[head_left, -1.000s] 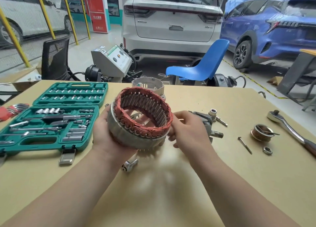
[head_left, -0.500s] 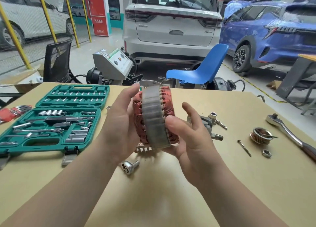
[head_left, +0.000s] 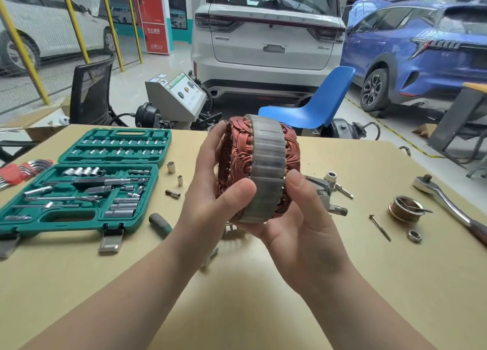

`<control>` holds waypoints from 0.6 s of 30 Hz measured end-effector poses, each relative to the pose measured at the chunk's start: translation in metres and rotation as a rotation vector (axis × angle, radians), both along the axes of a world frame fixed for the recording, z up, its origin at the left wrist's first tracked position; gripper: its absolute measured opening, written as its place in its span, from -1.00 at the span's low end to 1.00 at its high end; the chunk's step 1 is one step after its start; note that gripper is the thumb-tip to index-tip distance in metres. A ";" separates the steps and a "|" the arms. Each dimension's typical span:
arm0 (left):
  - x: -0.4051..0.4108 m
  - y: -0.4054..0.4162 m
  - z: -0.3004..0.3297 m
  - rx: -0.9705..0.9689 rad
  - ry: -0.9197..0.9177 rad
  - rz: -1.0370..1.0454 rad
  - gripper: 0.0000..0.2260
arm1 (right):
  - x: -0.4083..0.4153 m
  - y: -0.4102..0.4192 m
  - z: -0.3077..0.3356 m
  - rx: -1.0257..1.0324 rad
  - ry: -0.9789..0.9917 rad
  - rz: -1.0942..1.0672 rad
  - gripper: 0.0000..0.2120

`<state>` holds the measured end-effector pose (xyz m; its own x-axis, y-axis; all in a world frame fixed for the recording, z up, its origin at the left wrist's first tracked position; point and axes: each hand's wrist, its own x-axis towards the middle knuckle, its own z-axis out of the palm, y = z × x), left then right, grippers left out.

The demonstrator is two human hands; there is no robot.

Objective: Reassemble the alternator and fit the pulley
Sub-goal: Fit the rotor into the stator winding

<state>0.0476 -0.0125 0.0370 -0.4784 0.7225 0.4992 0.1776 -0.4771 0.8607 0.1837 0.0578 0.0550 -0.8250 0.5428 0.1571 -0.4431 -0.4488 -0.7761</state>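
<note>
I see the stator held on edge above the desk, its grey steel band facing me, copper windings bulging either side. My left hand has its grip curled round the left side, thumb on the band; my right hand cradles it from below, thumb pressed to the band's right edge. The pulley lies well right, a nut near it; behind the right hand sits what looks like a housing part, mostly hidden.

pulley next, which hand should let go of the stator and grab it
Right, probably. The pulley lies on the table's right side, nearer the right hand; the left hand also holds the stator.
</note>
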 end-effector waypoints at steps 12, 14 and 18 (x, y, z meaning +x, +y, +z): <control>0.007 0.000 -0.003 0.111 0.016 0.052 -0.22 | 0.000 0.000 -0.007 -0.020 -0.055 -0.046 -0.11; 0.007 0.000 -0.003 0.127 0.007 0.045 -0.20 | 0.000 -0.001 -0.007 -0.030 -0.062 -0.058 -0.11; 0.006 0.004 -0.008 0.163 -0.044 0.022 -0.35 | 0.000 0.001 -0.009 0.022 -0.084 -0.070 -0.08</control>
<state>0.0540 -0.0084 0.0294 -0.5173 0.6229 0.5869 0.1533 -0.6072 0.7796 0.1839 0.0588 0.0462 -0.7961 0.5965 0.1018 -0.4058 -0.4015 -0.8211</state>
